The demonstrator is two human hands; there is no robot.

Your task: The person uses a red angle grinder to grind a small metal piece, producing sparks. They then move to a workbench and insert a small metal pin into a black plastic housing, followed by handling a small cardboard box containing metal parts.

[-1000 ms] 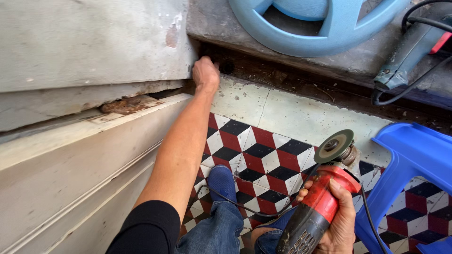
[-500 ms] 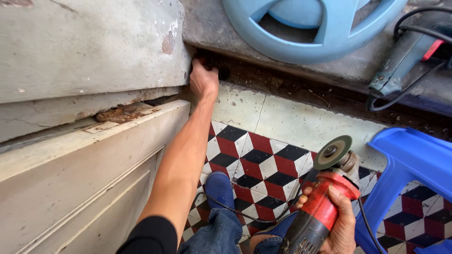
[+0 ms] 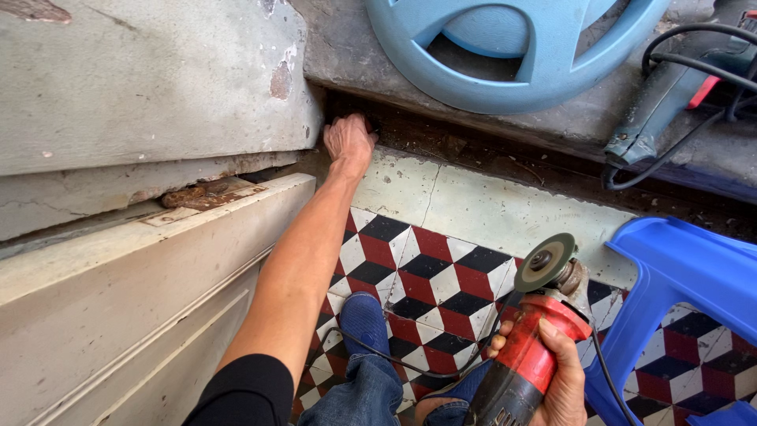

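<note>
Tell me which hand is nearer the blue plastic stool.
Right. The right hand, gripping the red angle grinder, sits just beside the blue plastic stool; the left hand reaches far across at the wall corner.

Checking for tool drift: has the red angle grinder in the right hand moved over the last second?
Cannot tell: the red angle grinder keeps about the same spot beside the blue plastic stool, over the red, black and white tiled floor; the small shift could be camera motion.

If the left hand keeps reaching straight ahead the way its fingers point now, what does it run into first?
Most likely the dark recess under the grey stone ledge. The left hand already has its fingertips at that gap, beside the pale wall corner. How deep the recess goes cannot be told.
</note>
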